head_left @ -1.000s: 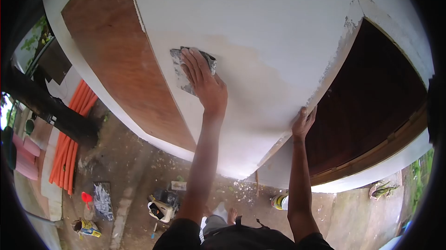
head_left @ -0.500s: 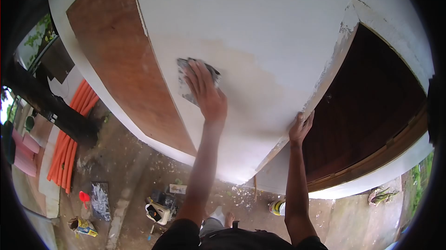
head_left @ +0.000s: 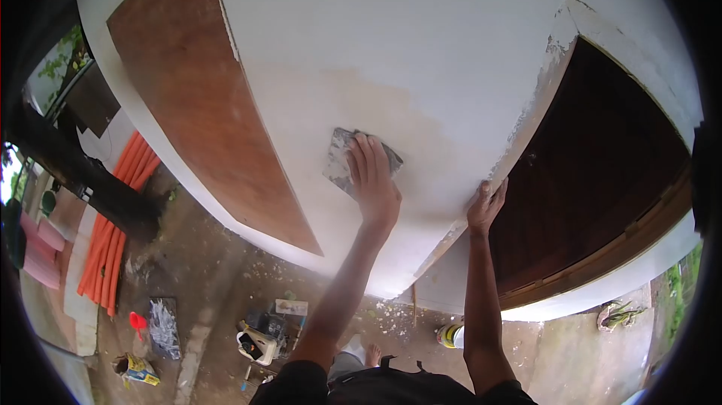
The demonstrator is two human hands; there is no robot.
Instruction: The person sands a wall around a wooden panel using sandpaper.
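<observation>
My left hand presses a dark grey sheet of sandpaper, smeared with white, against the white wall. Its fingers lie over the sheet, whose corners stick out on both sides. Around it, a beige patch shows on the wall surface. My right hand grips the wall's rough, chipped edge beside the dark opening. Its thumb and fingertips show at the corner; part of the grip is hidden.
A reddish-brown board panel is set in the wall at left. On the ground are orange pipes, a white-smeared board, a red scoop, a torn bag, a pale container and a paint can.
My left hand has slid right and downward across the wall with the sandpaper. My right hand stays on the wall edge.
</observation>
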